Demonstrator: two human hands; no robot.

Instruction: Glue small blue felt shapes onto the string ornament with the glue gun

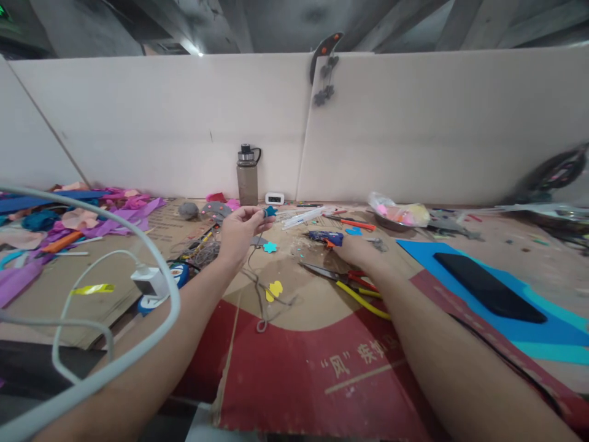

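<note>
Pinched in the fingertips of my left hand (242,230) is a small dark blue flower-shaped cutout (270,211). Just below it a turquoise flower cutout (270,247) lies by a grey cord (257,288), which runs down the cardboard (299,307) to a loop. Yellow cutouts (275,290) sit beside that cord. My right hand (355,253) is closed around a blue glue gun (324,237) with an orange trigger, its nozzle pointing left; the grip is mostly hidden. Scissors (322,270) and yellow-handled pliers (363,299) lie under my right wrist.
Clear glue sticks (304,217) lie beyond my hands. A bottle (247,178) and small white clock (275,199) stand by the white partition (184,123). To the right, a black phone (490,287) rests on blue sheets. A white cable (172,301) loops across the left foreground.
</note>
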